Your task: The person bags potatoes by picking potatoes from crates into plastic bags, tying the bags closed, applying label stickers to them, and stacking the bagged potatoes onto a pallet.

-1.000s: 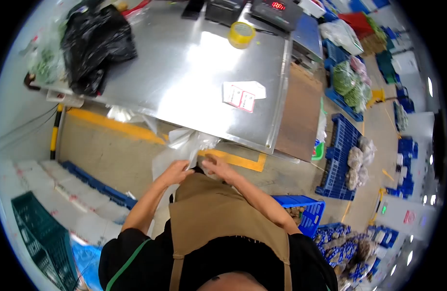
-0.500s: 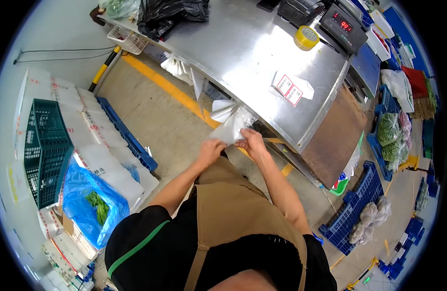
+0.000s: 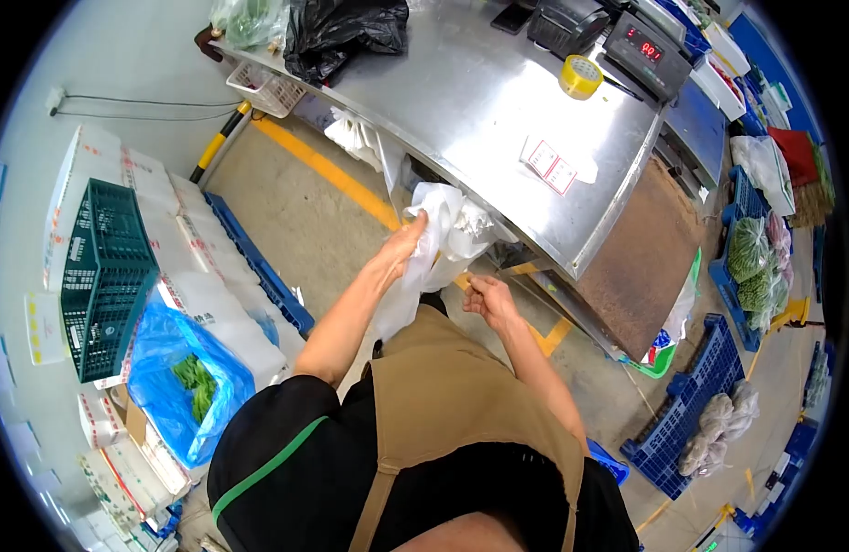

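Note:
A thin, translucent white plastic bag (image 3: 398, 308) hangs in loose folds in front of my apron, beside the near edge of the steel table (image 3: 415, 101). My left hand (image 3: 398, 250) is closed on its upper part, thumb against the film. To the right of the bag and below the table edge is my right hand (image 3: 490, 300), its fingers curled together; whatever may be in them does not show. A bunch of white plastic bags (image 3: 470, 230) hangs at the table's side, close behind the held one.
On the table lie a black plastic bag (image 3: 341, 37), a yellow tape roll (image 3: 581, 77) and printed labels (image 3: 551, 167), near a scale display (image 3: 645, 46). At left, a green crate (image 3: 107, 276) and a blue bag of greens (image 3: 157, 359) rest by white boxes. A blue pallet (image 3: 687, 405) stands right.
My left hand has moved up with the bag, which now hangs longer and looser. My right hand has come away from the bag and moved slightly down and right.

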`<state>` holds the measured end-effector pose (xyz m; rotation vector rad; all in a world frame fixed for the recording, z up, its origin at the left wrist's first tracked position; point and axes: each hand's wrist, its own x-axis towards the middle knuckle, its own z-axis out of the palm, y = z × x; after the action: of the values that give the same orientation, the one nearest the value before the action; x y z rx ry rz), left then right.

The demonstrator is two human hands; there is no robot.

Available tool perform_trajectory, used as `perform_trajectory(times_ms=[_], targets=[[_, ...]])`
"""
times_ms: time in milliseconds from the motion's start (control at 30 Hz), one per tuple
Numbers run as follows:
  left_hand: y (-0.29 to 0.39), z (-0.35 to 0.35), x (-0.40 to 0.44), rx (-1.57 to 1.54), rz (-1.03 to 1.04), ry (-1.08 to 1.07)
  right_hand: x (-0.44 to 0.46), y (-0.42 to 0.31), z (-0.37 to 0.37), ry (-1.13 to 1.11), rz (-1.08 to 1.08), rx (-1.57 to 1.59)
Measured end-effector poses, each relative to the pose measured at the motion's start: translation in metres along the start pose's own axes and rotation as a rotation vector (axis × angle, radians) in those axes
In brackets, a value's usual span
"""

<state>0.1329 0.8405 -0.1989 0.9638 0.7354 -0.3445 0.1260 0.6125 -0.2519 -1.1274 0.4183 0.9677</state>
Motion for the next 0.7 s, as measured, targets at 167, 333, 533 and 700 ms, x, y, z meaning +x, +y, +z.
perform_trajectory(times_ms=[167, 333, 533, 700], targets=[[0.021, -0.023, -0.013, 0.001, 0.109, 0.103, -0.015, 0.01, -0.011, 0.058, -0.048, -0.018], [-0.024, -0.087, -0.04, 0.092, 0.08, 0.128, -0.033, 0.02, -0.016, 0.11, -0.094, -0.03], [-0.012, -0.053, -0.171, 0.68, 0.154, -0.165, -0.056, 0.008, 0.001, -0.014, -0.195, -0.111], [-0.02, -0.008, -0.226, 0.962, 0.159, -0.622, -0.08, -0.031, 0.038, -0.2, -0.088, -0.006]])
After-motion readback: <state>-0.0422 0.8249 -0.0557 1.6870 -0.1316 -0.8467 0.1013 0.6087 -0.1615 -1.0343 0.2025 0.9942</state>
